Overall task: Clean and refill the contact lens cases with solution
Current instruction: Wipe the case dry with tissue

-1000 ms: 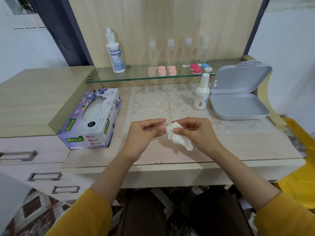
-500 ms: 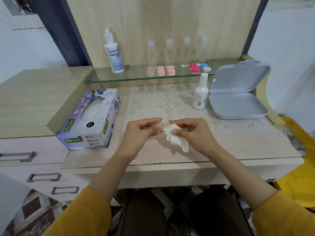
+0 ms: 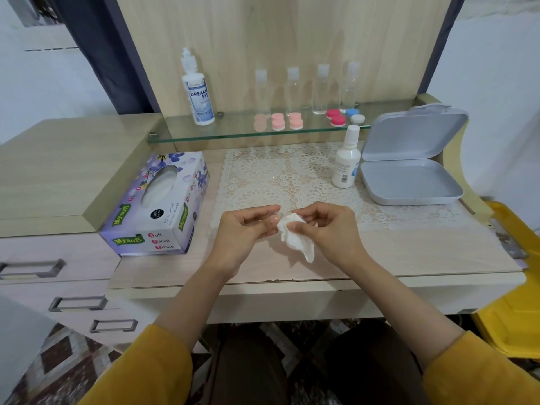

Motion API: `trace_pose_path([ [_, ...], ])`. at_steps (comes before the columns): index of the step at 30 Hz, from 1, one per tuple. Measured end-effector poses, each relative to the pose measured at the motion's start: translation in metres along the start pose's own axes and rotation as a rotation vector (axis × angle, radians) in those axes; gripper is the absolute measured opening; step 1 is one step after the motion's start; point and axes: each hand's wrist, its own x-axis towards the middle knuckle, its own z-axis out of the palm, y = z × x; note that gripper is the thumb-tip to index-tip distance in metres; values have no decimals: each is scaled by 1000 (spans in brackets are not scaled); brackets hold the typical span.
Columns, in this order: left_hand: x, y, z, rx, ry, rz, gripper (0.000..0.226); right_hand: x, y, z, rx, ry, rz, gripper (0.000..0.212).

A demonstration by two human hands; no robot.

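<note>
My left hand (image 3: 244, 232) pinches a small clear lens case (image 3: 279, 214) over the desk's front half. My right hand (image 3: 327, 229) holds a crumpled white tissue (image 3: 295, 238) pressed against that case. A small white solution bottle (image 3: 346, 160) stands upright on the lace mat (image 3: 292, 176). On the glass shelf (image 3: 233, 134) sit a tall Dream Eye solution bottle (image 3: 198, 92), pink lens cases (image 3: 278, 121), a red case (image 3: 336, 117) and a blue-and-white case (image 3: 355, 116).
A purple tissue box (image 3: 157, 206) lies at the left. An open grey flat box (image 3: 409, 171) sits at the right. Several clear small bottles (image 3: 321, 89) line the shelf's back. A yellow bin (image 3: 514, 287) stands beside the desk; drawers (image 3: 58, 287) are at the lower left.
Both hands stay together in front of me; the fingers and tissue have shifted slightly around the clear case. Nothing else has moved.
</note>
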Motion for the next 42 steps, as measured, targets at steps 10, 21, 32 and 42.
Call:
trace_pose_path([
  [10,-1,0,1,9,-20,21,20,0,3,-2,16,52,-21,20],
  [21,1,1,5,-17,-24,38,21,-3,5,-5,47,58,-14,22],
  [32,16,7,-6,3,-111,-110,22,-4,5,-13,65,69,-12,21],
  [42,32,-16,-2,895,-172,213,28,-4,4,-29,8,169,29,14],
])
